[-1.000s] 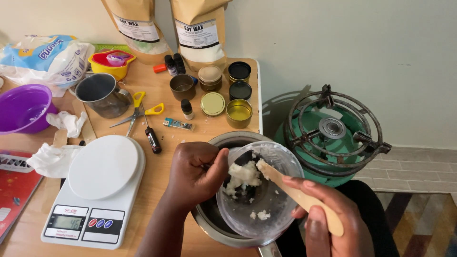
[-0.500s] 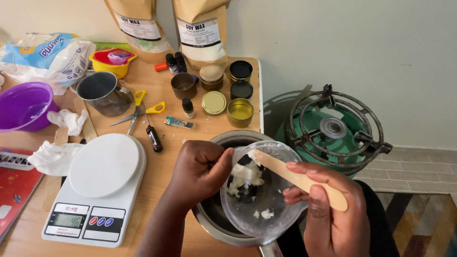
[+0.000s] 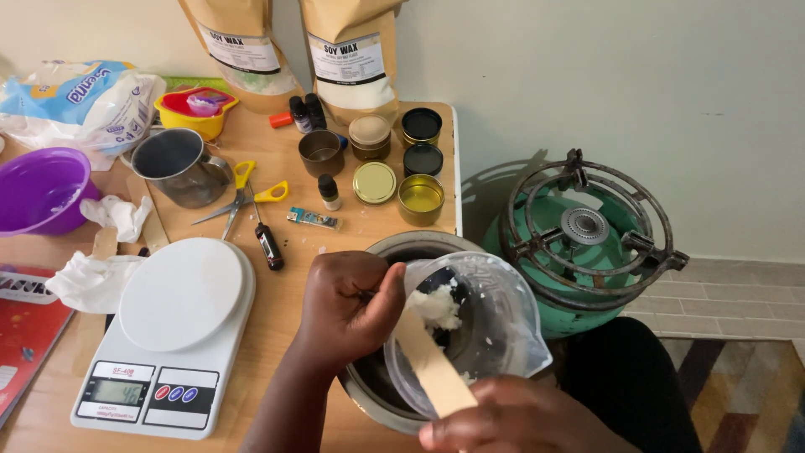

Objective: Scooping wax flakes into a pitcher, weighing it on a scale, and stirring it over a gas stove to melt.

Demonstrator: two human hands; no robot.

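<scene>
Left hand [image 3: 348, 306] gripping clear plastic jug [image 3: 474, 327] with white wax [image 3: 436, 306], right hand [image 3: 516, 419] holding wooden stick [image 3: 432, 365], over metal pot [image 3: 394, 247]

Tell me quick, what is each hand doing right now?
Left hand: closed, gripping the rim of the clear plastic cup over the metal pot.
Right hand: closed, holding the wooden stick.

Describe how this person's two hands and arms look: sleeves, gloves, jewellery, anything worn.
Both are bare. The left hand and its forearm show no glove, sleeve, ring or watch. The right hand is also ungloved and ringless; its wrist and arm lie beyond the picture's lower edge, so any sleeve cannot be told.
</scene>
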